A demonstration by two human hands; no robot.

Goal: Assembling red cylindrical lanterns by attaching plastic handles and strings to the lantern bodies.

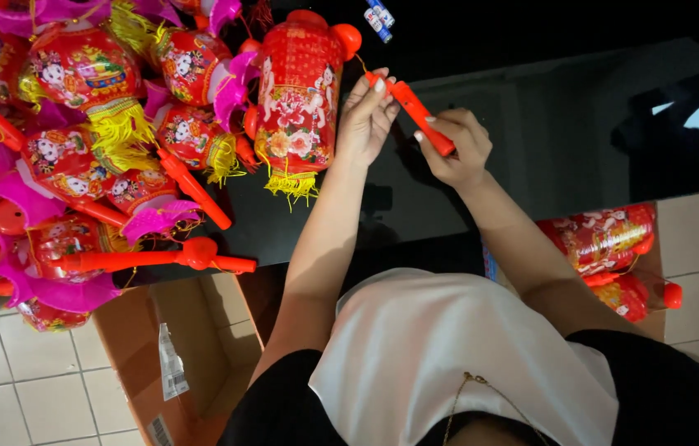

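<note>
Both hands at work above a dark glossy table (564, 140), at about 12 o'clock from the body.

Left hand (366, 116): fingertips pinched on the upper end of an orange plastic handle stick (412, 107), thumb underneath, at 11 o'clock. Right hand (457, 149): closed round the lower end of the same stick, at 1 o'clock. Hands close together but not touching, joined only by the stick, which runs slanted from upper left to lower right between them.

Attached by a thin cord at the stick's upper end: a red paper-style lantern (298, 91) with printed flowers and figures, orange knobs and a yellow tassel fringe, lying on the table just beside the left hand at 10 o'clock.

Handling, as judged: stick rigid, light, smooth, probably a little slippery; best gripped at both ends as shown. Lantern body thin, hollow, easily crushed or dented; best lifted by the stick or the orange end caps, never by the printed wall or the fringe. Cord fine, liable to snag.

Surroundings: heap of similar lanterns (77, 124) with pink trim and orange sticks at 9 to 10 o'clock; two small batteries (378, 18) at 12 o'clock; open cardboard box (176, 355) on the tiled floor at 8 o'clock; more wrapped lanterns in a second box (609, 248) at 3 o'clock.
</note>
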